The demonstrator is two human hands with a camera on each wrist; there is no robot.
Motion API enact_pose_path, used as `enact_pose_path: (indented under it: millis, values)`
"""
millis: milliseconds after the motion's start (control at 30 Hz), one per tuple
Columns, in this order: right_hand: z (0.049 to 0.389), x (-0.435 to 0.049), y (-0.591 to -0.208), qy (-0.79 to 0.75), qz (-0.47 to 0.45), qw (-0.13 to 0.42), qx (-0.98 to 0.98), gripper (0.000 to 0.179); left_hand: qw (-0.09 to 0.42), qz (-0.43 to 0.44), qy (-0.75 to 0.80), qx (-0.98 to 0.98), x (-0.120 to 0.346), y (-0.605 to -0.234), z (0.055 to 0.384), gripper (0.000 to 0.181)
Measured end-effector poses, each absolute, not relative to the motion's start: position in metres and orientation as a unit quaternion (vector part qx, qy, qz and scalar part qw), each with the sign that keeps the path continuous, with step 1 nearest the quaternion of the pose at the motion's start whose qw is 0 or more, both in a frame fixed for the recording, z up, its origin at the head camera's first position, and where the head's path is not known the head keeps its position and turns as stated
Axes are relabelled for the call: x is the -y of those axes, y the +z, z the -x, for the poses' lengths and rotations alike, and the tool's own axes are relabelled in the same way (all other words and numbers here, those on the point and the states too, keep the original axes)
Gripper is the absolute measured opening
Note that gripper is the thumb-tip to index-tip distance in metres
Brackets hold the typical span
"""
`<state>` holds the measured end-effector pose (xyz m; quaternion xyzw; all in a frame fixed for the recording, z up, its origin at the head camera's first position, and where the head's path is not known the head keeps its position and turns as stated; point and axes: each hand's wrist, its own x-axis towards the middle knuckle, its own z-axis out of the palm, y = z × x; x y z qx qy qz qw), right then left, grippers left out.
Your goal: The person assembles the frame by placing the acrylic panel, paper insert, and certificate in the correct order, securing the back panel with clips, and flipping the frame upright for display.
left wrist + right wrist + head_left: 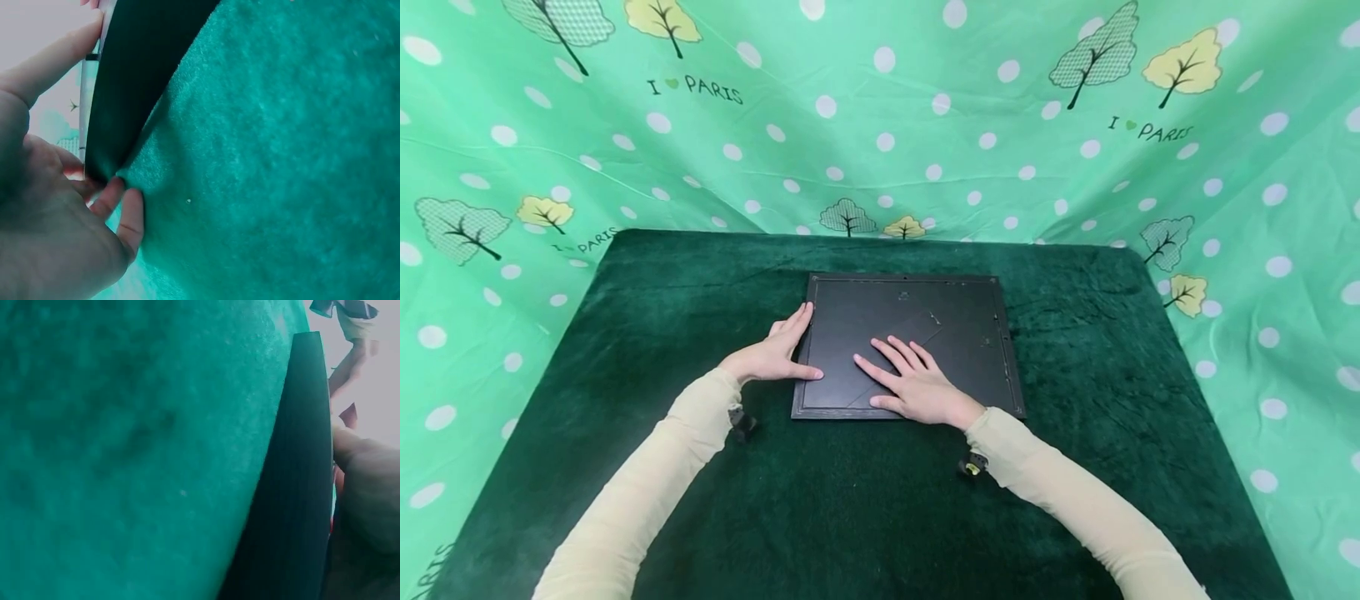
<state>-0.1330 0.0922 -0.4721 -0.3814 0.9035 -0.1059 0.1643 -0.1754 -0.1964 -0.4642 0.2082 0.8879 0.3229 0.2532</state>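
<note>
A black picture frame (842,312) lies with its back panel up, its rim running round the panel. My left hand (771,354) is at its left edge, thumb on top near the lower left corner and straight fingers along the side. My right hand (917,387) rests on the panel with fingers spread, right of the middle. A diagonal line, like the edge of a flat stand, runs partly under that hand. In the left wrist view the frame's dark side (144,69) stands beside the thumb. The right wrist view shows the near side (290,487) below the right hand.
A dark green velvety cloth (1120,375) covers the table under the frame. Behind and at both sides hangs a light green curtain (887,92) with white dots and printed trees. Small dark devices (742,423) sit at both wrists.
</note>
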Motion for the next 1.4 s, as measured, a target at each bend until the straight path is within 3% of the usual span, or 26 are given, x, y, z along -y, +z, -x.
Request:
enact_pose_path:
  millis: [433,833,1067,1400]
  values:
    - [0.139,-0.093,-0.469,-0.116,0.388,0.161,-0.900,0.068,0.290,-0.189,0.383,-0.857,0.214,-0.469,0.184,0.092]
    - [0.166,-0.097,-0.459,-0.189,0.388,0.118,-0.894,0.067,0.320,-0.188,0.430,-0.823,0.220,-0.477,0.184,0.113]
    - [0.178,-0.097,-0.452,-0.159,0.402,0.142,-0.890,0.070,0.324,-0.188,0.433,-0.820,0.219,-0.478,0.184,0.113]
    - [0.190,-0.107,-0.460,-0.231,0.376,0.176,-0.880,0.074,0.320,-0.192,0.436,-0.819,0.219,-0.476,0.183,0.112]
